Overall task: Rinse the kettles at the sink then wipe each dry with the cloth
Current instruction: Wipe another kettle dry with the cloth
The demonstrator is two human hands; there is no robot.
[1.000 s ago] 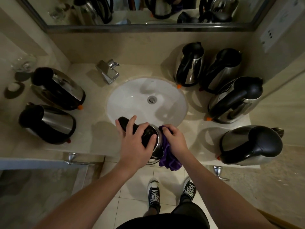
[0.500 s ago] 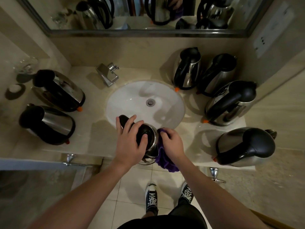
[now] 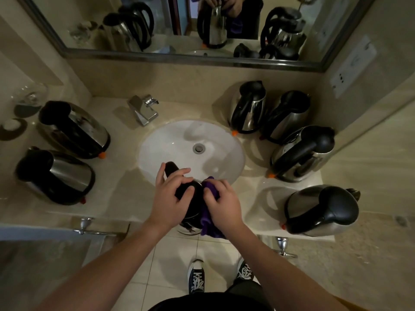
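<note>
A steel kettle (image 3: pixel 192 206) with a black lid and handle is held over the front rim of the white sink (image 3: pixel 170 144). My left hand (image 3: pixel 173 196) grips its black top and handle. My right hand (image 3: pixel 221 204) presses a purple cloth (image 3: pixel 207 221) against the kettle's right side, fingers curled into the cloth. Most of the kettle's body is hidden under both hands.
Two kettles (image 3: pixel 74 129) (image 3: pixel 55 176) lie on the counter to the left, several more (image 3: pixel 248 107) (image 3: pixel 321 211) stand to the right. A chrome tap (image 3: pixel 143 108) sits behind the sink. A mirror (image 3: pixel 179 25) runs along the back wall. Glasses (image 3: pixel 29 95) stand far left.
My right hand has slid the cloth up toward the kettle's lid. My left hand has shifted slightly on the black top. The kettle stays over the sink's front rim.
</note>
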